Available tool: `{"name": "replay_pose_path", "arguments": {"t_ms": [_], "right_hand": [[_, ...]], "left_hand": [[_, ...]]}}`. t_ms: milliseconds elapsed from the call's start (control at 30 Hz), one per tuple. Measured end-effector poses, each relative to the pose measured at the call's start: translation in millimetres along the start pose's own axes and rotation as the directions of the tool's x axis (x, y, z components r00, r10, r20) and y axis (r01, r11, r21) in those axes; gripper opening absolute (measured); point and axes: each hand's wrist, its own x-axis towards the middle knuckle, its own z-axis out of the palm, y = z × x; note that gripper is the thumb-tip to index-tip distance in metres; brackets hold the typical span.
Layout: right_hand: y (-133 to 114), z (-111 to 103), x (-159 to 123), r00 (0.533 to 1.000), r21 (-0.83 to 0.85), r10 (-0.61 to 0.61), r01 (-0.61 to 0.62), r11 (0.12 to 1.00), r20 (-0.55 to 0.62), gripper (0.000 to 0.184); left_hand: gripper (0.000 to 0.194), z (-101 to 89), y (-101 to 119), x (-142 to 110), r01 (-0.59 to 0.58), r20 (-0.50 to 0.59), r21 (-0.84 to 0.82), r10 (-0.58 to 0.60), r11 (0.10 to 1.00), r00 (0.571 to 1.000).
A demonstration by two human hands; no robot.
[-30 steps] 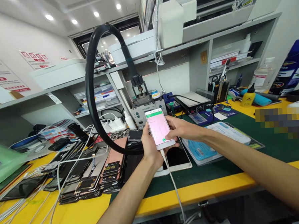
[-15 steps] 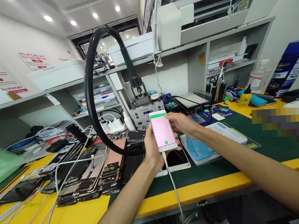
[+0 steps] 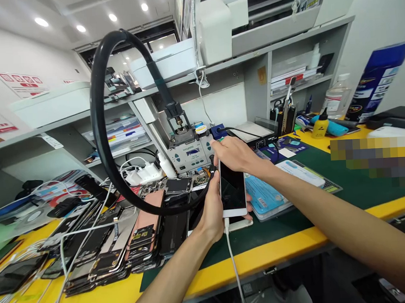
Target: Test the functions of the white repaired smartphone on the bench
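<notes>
My left hand grips a white smartphone from its left side and underneath. The screen is dark now. A white cable is plugged into its bottom end and hangs down over the bench edge. My right hand is closed over the phone's top edge, fingers curled round it. Under the held phone lies another white phone on the green mat.
A stack of phone screens and back covers lies to the left, with white cables on the yellow bench. A black hose loop rises from a grey station. Blue packets lie to the right. Shelves stand behind.
The phone's pink lit screen has gone dark. My right hand moved from the screen up to the phone's top edge. The camera view shifted so that things sit further left.
</notes>
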Motion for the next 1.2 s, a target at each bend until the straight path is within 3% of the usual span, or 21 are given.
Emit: {"name": "replay_pose_path", "arguments": {"t_ms": [167,400,567,700,800,867,967,1033,1200], "right_hand": [[2.0,2.6,-1.5,0.999,-0.125,0.024,-0.027,0.992,-0.026,0.058],[3.0,2.4,-1.5,0.998,-0.205,0.030,-0.040,0.978,-0.049,0.053],[0.8,-3.3,-1.7,0.998,-0.159,0.039,-0.047,0.986,-0.048,0.051],[11.6,-12.6,4.6,0.992,0.037,0.118,-0.117,0.992,-0.032,0.057],[31.1,-14.5,9.7,0.961,0.259,0.258,-0.275,0.926,0.101,0.061],[44.8,-12.0,10.9,0.934,0.291,0.314,-0.351,0.890,0.169,0.062],[58.8,-5.5,9.1,0.867,0.135,0.378,-0.439,0.888,0.325,0.059],[62.8,-1.3,7.2,0.822,-0.004,0.394,-0.431,0.903,0.411,0.055],[64.5,3.8,5.0,0.823,-0.074,0.361,-0.367,0.927,0.439,0.053]], "left_hand": [[0.070,2.4,-0.6,-0.7,0.047,-0.020,0.030,-0.046,0.998,0.999],[0.068,10.4,2.5,-5.9,0.015,-0.031,0.044,-0.014,0.999,0.999],[0.066,8.7,1.9,-4.4,0.027,-0.020,0.032,-0.026,0.999,0.999],[0.065,6.0,4.4,-5.1,-0.008,0.010,-0.038,0.008,0.999,1.000],[0.066,4.6,11.6,-7.7,-0.122,0.008,-0.082,0.123,0.989,0.992],[0.065,3.3,16.8,-8.8,-0.174,-0.016,-0.112,0.173,0.978,0.985],[0.066,1.2,21.3,-8.7,-0.178,-0.020,-0.146,0.177,0.973,0.984],[0.066,0.2,21.9,-8.1,-0.178,-0.014,-0.154,0.178,0.972,0.984],[0.064,-1.2,21.5,-8.1,-0.203,-0.005,-0.157,0.205,0.967,0.979]]}}
